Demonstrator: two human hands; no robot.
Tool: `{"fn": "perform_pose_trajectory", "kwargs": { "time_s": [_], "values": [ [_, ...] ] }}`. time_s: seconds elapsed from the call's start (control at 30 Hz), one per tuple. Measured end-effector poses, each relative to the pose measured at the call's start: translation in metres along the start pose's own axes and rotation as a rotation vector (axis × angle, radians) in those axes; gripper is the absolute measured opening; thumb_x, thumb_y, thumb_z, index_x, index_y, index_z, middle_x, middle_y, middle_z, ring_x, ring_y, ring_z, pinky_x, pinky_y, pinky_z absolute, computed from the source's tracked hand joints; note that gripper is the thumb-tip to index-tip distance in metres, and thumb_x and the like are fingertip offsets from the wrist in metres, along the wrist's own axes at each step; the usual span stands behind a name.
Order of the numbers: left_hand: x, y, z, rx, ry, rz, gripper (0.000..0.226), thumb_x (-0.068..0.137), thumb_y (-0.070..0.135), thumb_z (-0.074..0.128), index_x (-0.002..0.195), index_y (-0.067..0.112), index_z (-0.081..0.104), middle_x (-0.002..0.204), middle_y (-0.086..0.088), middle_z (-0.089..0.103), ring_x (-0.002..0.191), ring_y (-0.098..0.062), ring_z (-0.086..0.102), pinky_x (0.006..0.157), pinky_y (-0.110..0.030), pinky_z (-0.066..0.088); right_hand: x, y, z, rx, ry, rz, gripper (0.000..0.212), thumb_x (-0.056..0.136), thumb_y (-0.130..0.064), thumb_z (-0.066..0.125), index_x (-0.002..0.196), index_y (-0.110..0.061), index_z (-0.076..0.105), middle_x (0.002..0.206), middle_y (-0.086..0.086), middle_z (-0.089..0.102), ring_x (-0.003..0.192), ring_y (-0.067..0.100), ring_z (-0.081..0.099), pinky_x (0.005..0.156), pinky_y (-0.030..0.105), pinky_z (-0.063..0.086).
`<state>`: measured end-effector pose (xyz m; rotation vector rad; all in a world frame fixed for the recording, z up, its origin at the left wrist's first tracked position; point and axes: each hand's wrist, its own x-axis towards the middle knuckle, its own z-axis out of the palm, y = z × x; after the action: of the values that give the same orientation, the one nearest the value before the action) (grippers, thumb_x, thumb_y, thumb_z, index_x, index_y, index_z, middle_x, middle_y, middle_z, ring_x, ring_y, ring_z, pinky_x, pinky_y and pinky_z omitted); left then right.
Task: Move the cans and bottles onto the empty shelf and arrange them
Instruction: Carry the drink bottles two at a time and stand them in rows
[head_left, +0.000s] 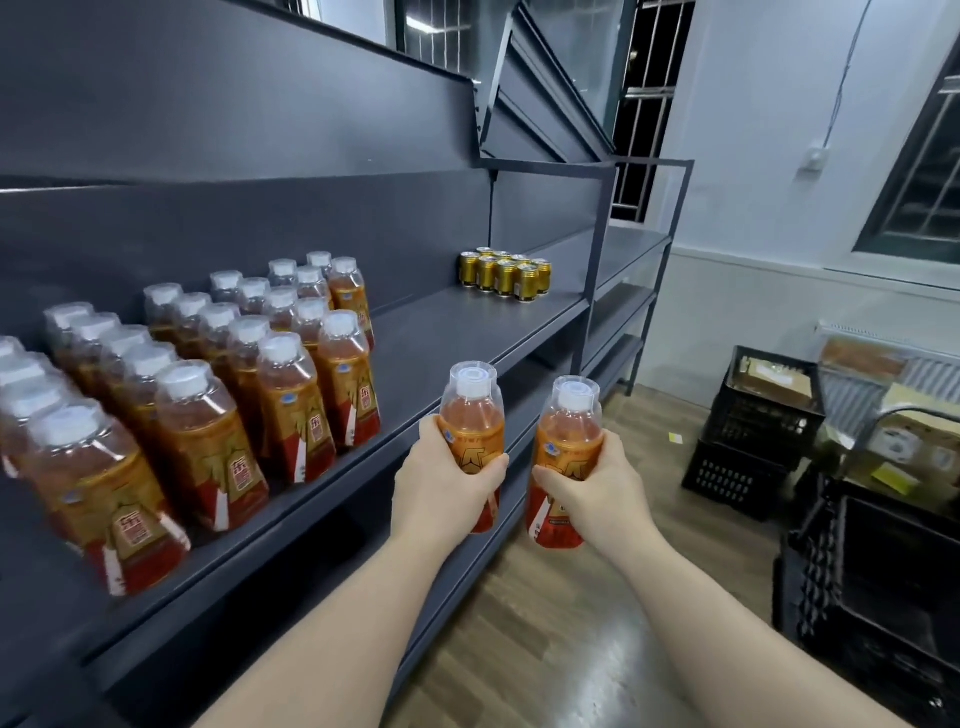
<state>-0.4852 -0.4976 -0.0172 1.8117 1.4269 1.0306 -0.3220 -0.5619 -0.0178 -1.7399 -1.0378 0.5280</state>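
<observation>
Currently, the left grip (447, 483) holds one bottle (471, 415) around the label, fingers and thumb curled round its middle. The right grip (592, 483) holds a second bottle (571, 431) the same way. Both held bottles stand nearly upright, white caps up, side by side but apart. They sit at the front edge of the shelf (457, 332), right of the stocked rows; whether either is past the edge cannot be told.

Shelf contents:
- Rows of bottles (291, 374) fill the left part of the shelf. Each row runs from the back panel to the front edge. All stand upright with white caps and orange-red labels facing front. The rows at far left are blurred.
- A cluster of gold cans (506, 273) stands at the far right of the same shelf, close to the back panel and well apart from the bottle rows.
- A bare stretch of shelf lies between the rows and the cans.

Surroundings:
- An upper shelf (208, 104) of the same dark grey hangs over the stocked one.
- Lower shelves show under the front edge.
- Two black crates (753, 415) are stacked on the wood floor (545, 623) at the right, with boxes near them.
- A barred window (924, 171) is set in the white wall at far right.
</observation>
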Motion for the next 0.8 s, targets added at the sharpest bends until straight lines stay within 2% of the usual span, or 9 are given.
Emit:
{"fn": "perform_pose_trajectory", "kwargs": {
  "time_s": [0.2, 0.37, 0.43, 0.6, 0.7, 0.8],
  "values": [
    [0.086, 0.007, 0.021, -0.001, 0.026, 0.002, 0.055, 0.077, 0.056, 0.075, 0.112, 0.034, 0.038, 0.103, 0.012, 0.057, 0.094, -0.013, 0.057, 0.079, -0.029, 0.044, 0.091, -0.01, 0.012, -0.015, -0.013, -0.027, 0.052, 0.078, -0.034, 0.081, 0.115, -0.035, 0.044, 0.106, -0.01, 0.062, 0.097, 0.011, 0.061, 0.084, 0.034, 0.051],
    [0.145, 0.007, 0.031, 0.031, 0.075, -0.023, 0.062, 0.079, 0.056, 0.074, 0.122, 0.03, 0.038, 0.109, 0.011, 0.052, 0.097, -0.013, 0.053, 0.082, -0.03, 0.045, 0.151, -0.01, 0.025, -0.036, -0.05, -0.047, 0.055, 0.077, -0.039, 0.081, 0.117, -0.033, 0.043, 0.108, -0.009, 0.061, 0.102, 0.017, 0.06, 0.091, 0.042, 0.053],
    [0.163, 0.005, 0.036, 0.042, 0.101, -0.04, 0.06, 0.079, 0.056, 0.074, 0.119, 0.032, 0.036, 0.109, 0.011, 0.051, 0.101, -0.015, 0.055, 0.083, -0.031, 0.047, 0.175, -0.01, 0.03, -0.026, -0.07, -0.053, 0.055, 0.078, -0.038, 0.081, 0.117, -0.034, 0.042, 0.108, -0.009, 0.06, 0.102, 0.017, 0.06, 0.091, 0.041, 0.052],
    [0.2, 0.001, 0.052, 0.098, 0.169, -0.089, 0.066, 0.08, 0.056, 0.074, 0.128, 0.028, 0.039, 0.119, 0.007, 0.057, 0.108, -0.019, 0.059, 0.088, -0.036, 0.052, 0.232, -0.01, 0.049, -0.022, -0.129, -0.088, 0.057, 0.079, -0.04, 0.08, 0.122, -0.029, 0.045, 0.11, -0.007, 0.061, 0.101, 0.017, 0.059, 0.085, 0.036, 0.05],
    [0.221, -0.001, 0.061, 0.117, 0.235, -0.136, 0.067, 0.079, 0.056, 0.074, 0.129, 0.028, 0.04, 0.12, 0.005, 0.059, 0.108, -0.019, 0.06, 0.089, -0.037, 0.053, 0.267, -0.008, 0.064, -0.006, -0.208, -0.121, 0.06, 0.08, -0.04, 0.079, 0.126, -0.028, 0.043, 0.113, -0.007, 0.059, 0.103, 0.016, 0.058, 0.087, 0.035, 0.049],
    [0.238, 0.003, 0.068, 0.136, 0.317, -0.189, 0.068, 0.079, 0.055, 0.075, 0.131, 0.028, 0.04, 0.119, 0.005, 0.059, 0.108, -0.019, 0.06, 0.088, -0.036, 0.052, 0.3, -0.011, 0.078, 0.014, -0.314, -0.159, 0.057, 0.081, -0.04, 0.079, 0.121, -0.032, 0.039, 0.113, -0.009, 0.058, 0.103, 0.014, 0.057, 0.085, 0.032, 0.047]
  ]
}}
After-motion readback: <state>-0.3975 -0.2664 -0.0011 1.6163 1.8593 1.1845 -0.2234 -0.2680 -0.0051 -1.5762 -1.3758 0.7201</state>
